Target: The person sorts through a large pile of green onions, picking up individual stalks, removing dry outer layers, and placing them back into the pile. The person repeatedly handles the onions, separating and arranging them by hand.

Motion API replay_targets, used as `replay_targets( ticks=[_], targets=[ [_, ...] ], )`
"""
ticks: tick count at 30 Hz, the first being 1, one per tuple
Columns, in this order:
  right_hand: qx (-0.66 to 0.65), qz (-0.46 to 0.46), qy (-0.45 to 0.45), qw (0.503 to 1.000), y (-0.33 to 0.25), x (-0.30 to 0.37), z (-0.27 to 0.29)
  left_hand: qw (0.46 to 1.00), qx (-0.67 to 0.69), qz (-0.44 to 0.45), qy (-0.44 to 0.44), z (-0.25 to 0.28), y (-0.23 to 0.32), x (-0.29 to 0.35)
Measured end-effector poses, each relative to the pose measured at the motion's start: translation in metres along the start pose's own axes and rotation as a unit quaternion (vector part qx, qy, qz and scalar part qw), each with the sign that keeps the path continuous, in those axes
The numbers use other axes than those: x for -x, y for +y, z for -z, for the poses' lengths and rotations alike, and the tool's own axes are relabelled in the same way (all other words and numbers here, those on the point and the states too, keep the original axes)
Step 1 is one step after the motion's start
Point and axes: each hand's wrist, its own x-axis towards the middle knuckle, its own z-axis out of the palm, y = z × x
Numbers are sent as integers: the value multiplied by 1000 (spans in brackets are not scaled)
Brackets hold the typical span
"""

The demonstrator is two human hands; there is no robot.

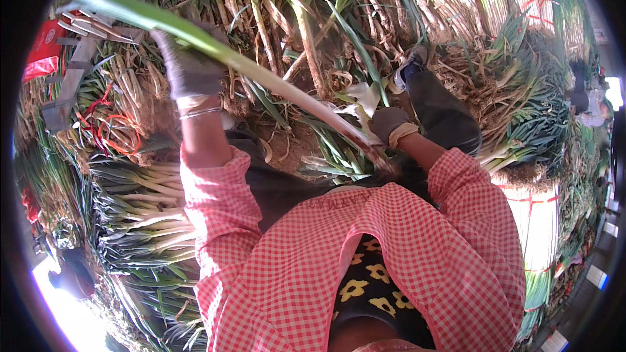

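Note:
A long green onion (280, 83) slants across my front, its green top at the upper left and its brown root end above my lap. My left hand (189, 64), in a grey glove, is closed around its green upper part. Beside the white lower stalk is my right hand (389, 124), also gloved, with its fingers curled and partly hidden. A pale, torn strip of onion leaf (362, 99) shows at the fingers of this hand and seems held in them.
Unsorted green onions (306, 39) with dry roots stand and lie ahead of me. Laid-out onions (150, 215) are piled at my left, near orange and red ties (120, 135). Tied bundles (535, 215) lie at my right. A red bag (43, 49) is at the far left.

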Motion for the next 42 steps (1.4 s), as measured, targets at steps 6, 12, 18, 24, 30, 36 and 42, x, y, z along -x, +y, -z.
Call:
replay_targets(
  ticks=[6, 12, 18, 24, 30, 36, 42],
  targets=[
    [140, -131, -49, 980, 75, -11, -46, 974, -68, -139, 165, 49, 69, -19],
    [177, -125, -96, 972, 90, -37, 0, 937, -95, -153, 298, 93, 106, -22],
    [-359, 269, 91, 889, -68, -6, 132, 954, -81, -133, 255, 99, 97, -22],
    [-523, 146, -125, 831, -128, 37, 142, 983, -142, -107, 53, 50, 61, -4],
    [-661, 47, -103, 742, -122, 51, 108, 985, -46, 119, -115, 31, -12, 9],
    [-559, 43, -25, 828, -115, 57, 96, 982, -17, 128, -137, 43, -31, 0],
    [-436, 160, -17, 885, -109, 64, 99, 994, -73, 83, -2, 41, -39, 11]
  ],
)
